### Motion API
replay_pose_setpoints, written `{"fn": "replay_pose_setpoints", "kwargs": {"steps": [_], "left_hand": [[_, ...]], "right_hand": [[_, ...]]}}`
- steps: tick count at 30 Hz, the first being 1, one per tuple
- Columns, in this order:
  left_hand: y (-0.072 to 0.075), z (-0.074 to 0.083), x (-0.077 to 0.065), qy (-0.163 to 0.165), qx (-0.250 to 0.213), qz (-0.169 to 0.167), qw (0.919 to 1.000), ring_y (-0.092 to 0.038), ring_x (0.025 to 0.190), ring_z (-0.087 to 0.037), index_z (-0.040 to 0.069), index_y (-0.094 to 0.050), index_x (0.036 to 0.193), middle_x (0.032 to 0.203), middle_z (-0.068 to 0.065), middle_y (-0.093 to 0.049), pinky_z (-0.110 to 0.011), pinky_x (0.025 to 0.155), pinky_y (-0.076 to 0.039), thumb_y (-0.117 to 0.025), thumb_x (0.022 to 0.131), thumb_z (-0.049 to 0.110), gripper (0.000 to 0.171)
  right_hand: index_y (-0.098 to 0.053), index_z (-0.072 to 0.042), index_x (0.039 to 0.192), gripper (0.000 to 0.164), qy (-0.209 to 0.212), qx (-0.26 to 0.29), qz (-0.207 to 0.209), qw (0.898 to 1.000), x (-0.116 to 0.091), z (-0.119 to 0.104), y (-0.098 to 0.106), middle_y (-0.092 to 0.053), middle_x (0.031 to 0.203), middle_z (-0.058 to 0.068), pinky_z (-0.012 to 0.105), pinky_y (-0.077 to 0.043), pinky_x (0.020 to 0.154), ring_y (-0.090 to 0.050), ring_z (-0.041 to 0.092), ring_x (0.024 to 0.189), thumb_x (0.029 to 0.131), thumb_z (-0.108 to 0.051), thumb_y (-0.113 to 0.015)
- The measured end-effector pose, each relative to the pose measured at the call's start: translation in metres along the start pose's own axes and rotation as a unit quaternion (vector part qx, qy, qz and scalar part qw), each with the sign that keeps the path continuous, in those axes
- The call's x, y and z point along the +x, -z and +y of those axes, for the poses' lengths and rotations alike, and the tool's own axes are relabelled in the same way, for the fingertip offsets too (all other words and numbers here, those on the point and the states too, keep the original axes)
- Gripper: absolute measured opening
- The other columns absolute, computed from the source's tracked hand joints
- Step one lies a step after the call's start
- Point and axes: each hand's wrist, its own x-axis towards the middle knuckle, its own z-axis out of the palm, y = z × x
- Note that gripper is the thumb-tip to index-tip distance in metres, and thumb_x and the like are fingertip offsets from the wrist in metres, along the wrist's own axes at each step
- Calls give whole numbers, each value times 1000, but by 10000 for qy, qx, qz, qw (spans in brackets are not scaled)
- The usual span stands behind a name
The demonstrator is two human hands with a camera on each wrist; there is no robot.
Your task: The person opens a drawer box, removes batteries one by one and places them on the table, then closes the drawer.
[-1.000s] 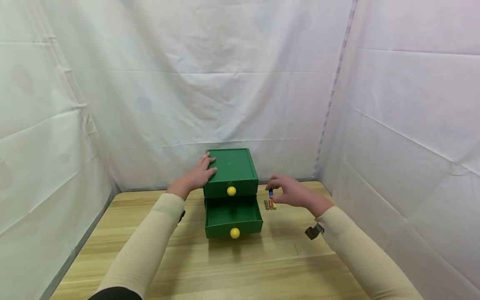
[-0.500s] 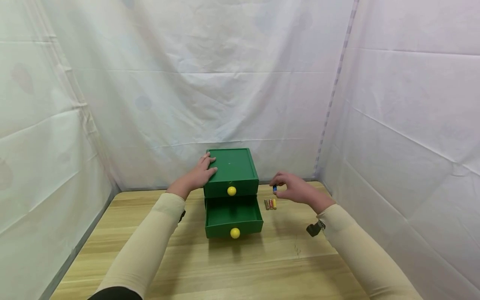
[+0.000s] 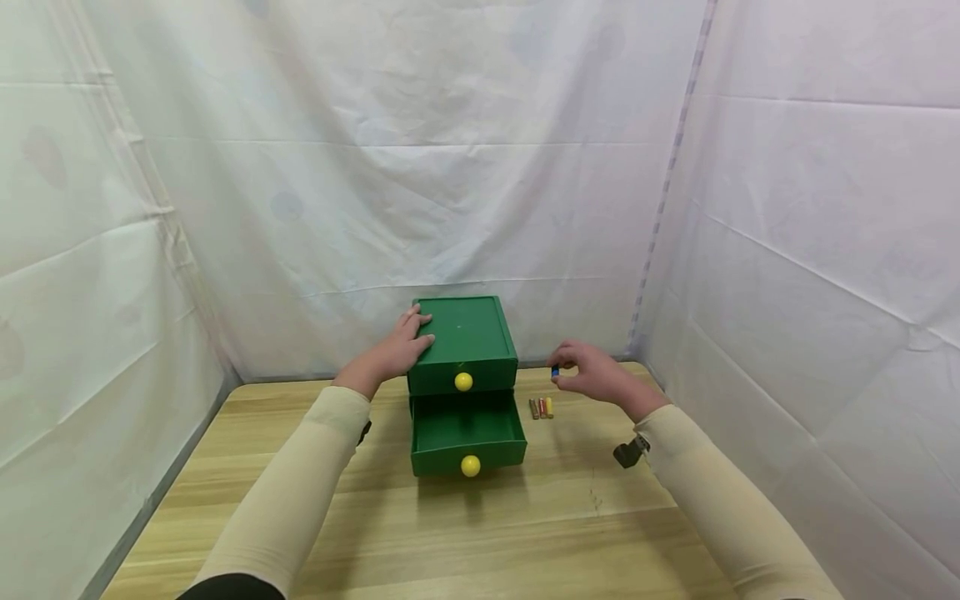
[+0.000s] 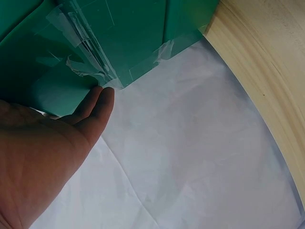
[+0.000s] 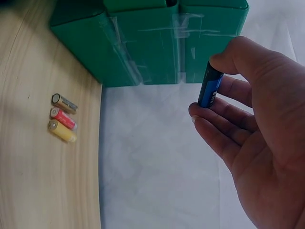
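Observation:
My left hand (image 3: 393,346) rests on the left edge of a green drawer cabinet (image 3: 468,329), its fingers spread over the top. In the left wrist view its fingers (image 4: 97,112) touch the cabinet's taped side. The cabinet's lower drawer (image 3: 468,425) is pulled out and the upper one is closed; each has a yellow knob. My right hand (image 3: 596,375) pinches a blue and black battery (image 5: 210,86) between thumb and fingers, above the table to the cabinet's right. Below it lie a brown battery (image 5: 64,102), a red battery (image 5: 63,118) and a yellow battery (image 5: 62,130), side by side.
The cabinet stands near the back of a wooden table (image 3: 480,542). White cloth (image 3: 420,167) hangs behind and on both sides. Clear tape (image 5: 183,43) runs along the cabinet's side.
My right hand has lifted the blue and black battery away from the three others and moved slightly back and right. The left hand has stayed on the cabinet.

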Motion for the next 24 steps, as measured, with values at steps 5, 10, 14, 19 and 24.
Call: {"fn": "replay_pose_setpoints", "kwargs": {"steps": [5, 10, 14, 19, 24], "left_hand": [[1, 5, -5, -38, 13, -15, 10000, 6, 170, -39, 6, -25, 175, 185, -11, 10, -65, 132, -16, -40, 121, 37, 64], [2, 10, -8, -33, -19, -38, 10000, 7, 170, -41, 4, -24, 175, 185, -13, 11, -66, 132, -16, -40, 122, 34, 63], [1, 3, -3, 39, -6, -44, 10000, 7, 170, -38, 8, -24, 176, 186, -9, 11, -64, 132, -16, -40, 121, 36, 63], [0, -2, 3, 12, -62, -53, 10000, 6, 170, -39, 8, -25, 176, 185, -9, 11, -66, 132, -16, -42, 120, 34, 63], [1, -2, 2, 40, -81, -77, 9999, 6, 170, -37, 9, -26, 175, 186, -7, 11, -64, 132, -16, -42, 121, 36, 63]], "right_hand": [[-78, -7, 127, 25, -102, 46, 16, 9999, 1, 7, 0, -69, 123, 7, 60, -55, 106, -69, 36, 119, 103, -11, -77], [-79, -7, 127, 25, -180, 23, 46, 9998, 1, 13, 0, -69, 123, 7, 54, -57, 103, -69, 33, 117, 103, -11, -78], [-79, -7, 128, 26, -276, 5, 54, 9996, 2, 19, -1, -69, 122, 6, 52, -58, 102, -68, 29, 115, 103, -12, -78], [-79, -5, 129, 28, -346, 53, 77, 9994, 4, 27, -4, -69, 122, 8, 56, -57, 103, -69, 32, 116, 102, -10, -78], [-78, 0, 126, 26, -231, -33, 87, 9997, 5, 33, -10, -70, 122, 12, 58, -58, 102, -71, 38, 117, 100, -6, -78]]}}
